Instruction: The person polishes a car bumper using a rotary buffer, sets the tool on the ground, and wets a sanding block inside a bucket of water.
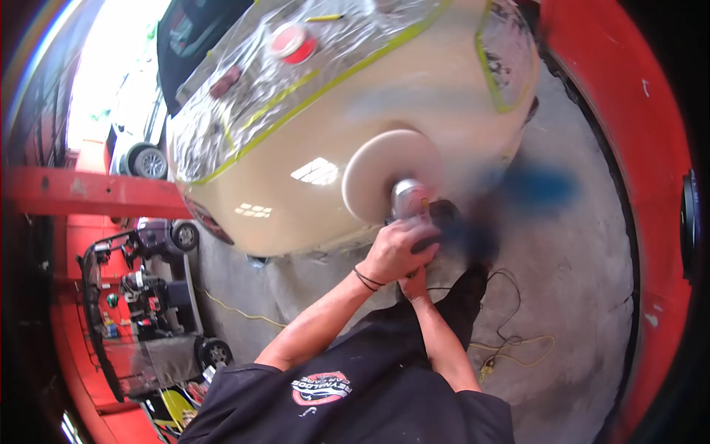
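My left hand [401, 248], with dark bands at the wrist, is closed around the head of a polisher [408, 198]. My right hand [414, 283] is closed on the polisher's body further back, its fingers partly hidden behind the left. The polisher's round white pad [373, 174] is tilted against the glossy cream car bumper [285, 189], though I cannot tell how much of it touches. Green tape [296, 118] edges the plastic film [200, 144] above the bumper. A blue and dark smear [536, 185] lies right of the polisher, too blurred to name.
A red-and-white round container [294, 44], a reddish block [225, 81] and a yellow stick [325, 18] rest on the film. Cables [521, 340] trail over the floor near my legs. Red beams [96, 191] and other vehicles [166, 240] stand to the left.
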Demonstrator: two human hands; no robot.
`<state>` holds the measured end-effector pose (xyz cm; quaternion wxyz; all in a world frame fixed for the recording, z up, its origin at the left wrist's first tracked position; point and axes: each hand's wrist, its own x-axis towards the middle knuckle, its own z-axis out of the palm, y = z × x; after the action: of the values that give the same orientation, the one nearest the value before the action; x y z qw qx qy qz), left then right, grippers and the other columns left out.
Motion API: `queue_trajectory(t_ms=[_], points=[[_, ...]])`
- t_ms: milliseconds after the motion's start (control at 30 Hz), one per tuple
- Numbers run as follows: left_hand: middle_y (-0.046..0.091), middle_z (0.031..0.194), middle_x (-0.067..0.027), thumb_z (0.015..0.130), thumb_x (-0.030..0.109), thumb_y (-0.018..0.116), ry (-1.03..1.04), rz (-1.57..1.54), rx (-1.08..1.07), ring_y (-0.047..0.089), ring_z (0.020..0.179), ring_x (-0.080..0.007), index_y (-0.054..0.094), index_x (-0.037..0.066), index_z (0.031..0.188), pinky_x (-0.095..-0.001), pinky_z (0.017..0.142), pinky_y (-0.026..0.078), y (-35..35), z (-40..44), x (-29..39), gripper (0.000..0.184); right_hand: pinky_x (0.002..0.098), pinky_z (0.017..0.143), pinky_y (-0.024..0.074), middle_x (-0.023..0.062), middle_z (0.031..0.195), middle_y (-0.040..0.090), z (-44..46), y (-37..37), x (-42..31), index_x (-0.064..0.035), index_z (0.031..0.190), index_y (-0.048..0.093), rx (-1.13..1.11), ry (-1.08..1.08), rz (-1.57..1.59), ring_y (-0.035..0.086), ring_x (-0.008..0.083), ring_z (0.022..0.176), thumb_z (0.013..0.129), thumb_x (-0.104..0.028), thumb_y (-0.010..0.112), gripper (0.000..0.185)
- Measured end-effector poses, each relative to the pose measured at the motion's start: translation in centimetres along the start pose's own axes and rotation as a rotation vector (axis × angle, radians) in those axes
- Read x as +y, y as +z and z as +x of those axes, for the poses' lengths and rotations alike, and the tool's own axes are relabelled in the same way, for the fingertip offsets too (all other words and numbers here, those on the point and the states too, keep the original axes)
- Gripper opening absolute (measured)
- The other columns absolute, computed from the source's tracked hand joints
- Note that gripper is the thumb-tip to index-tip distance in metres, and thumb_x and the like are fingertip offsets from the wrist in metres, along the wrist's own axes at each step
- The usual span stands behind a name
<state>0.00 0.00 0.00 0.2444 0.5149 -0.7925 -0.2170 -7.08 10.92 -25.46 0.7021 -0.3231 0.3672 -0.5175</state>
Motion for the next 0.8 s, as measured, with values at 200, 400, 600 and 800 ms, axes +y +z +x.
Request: queue_trajectory(t_ms=[200,400,600,800], points=[[0.085,0.108,-0.0143,0.09,0.013,0.092,-0.167,-0.108,0.199,0.084,0.095,-0.0303,0.087,0.007,0.119,-0.039,0.087,0.066,-8.2,-14.4,-5.5,0.03,0.0403,0.107,0.0592,0.0099,0.128,0.083,-5.2,8.8,2.9,-0.0022,0.14,0.075,-0.061,0.186,-0.342,0.077,0.0191,0.122,0.087,-0.017,0.096,0.059],[0.085,0.101,-0.0118,0.091,0.012,0.094,-0.379,-0.259,0.43,0.083,0.092,-0.0211,0.087,0.005,0.118,-0.0343,0.085,0.064,-12.9,-22.5,-9.3,0.029,0.0472,0.105,0.0618,0.0241,0.126,0.083,-5.8,11.6,2.2,-0.0076,0.143,0.074,-0.128,0.194,-0.877,0.079,0.0407,0.126,0.081,-0.029,0.094,0.069],[0.087,0.106,-0.0115,0.092,0.015,0.094,-0.392,-0.368,0.411,0.083,0.098,-0.0183,0.087,0.003,0.12,-0.034,0.09,0.064,-13.5,-19.4,-10.1,0.031,0.0513,0.096,0.0624,0.0236,0.115,0.084,-3.6,10.8,-4.3,-0.0076,0.13,0.076,-0.061,0.166,-1.042,0.081,0.043,0.114,0.08,-0.033,0.094,0.059],[0.087,0.111,-0.0141,0.092,0.026,0.097,-0.107,-0.464,0.29,0.085,0.102,-0.0303,0.088,0.007,0.118,-0.04,0.096,0.066,-8.5,-6.1,-7.6,0.033,0.0474,0.094,0.061,0.0154,0.108,0.085,-0.5,2.9,-6.4,-0.0026,0.128,0.075,0.15,0.13,-0.907,0.082,0.0343,0.104,0.085,-0.027,0.092,0.053]])
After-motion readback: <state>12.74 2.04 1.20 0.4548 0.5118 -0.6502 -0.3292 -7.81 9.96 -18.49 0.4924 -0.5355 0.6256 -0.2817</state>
